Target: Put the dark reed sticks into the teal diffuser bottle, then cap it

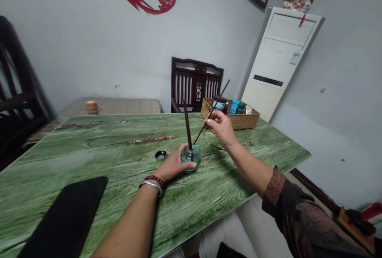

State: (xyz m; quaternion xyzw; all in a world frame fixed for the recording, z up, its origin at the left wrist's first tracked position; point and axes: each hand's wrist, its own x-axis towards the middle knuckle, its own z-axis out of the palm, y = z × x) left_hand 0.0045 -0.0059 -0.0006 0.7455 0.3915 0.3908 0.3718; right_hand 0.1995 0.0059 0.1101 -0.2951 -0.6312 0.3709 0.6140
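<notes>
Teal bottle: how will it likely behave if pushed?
The teal bottle looks like clear glossy glass, so it may be slippery and fragile. Upright on the table, it would probably slide rather than roll. The tall dark sticks in its neck could lever it over if bumped.

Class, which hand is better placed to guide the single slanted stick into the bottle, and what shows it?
Probably the right hand: it pinches that stick, whose lower end is near the mouth of the bottle. The left hand is occupied, wrapped around the bottle.
</notes>
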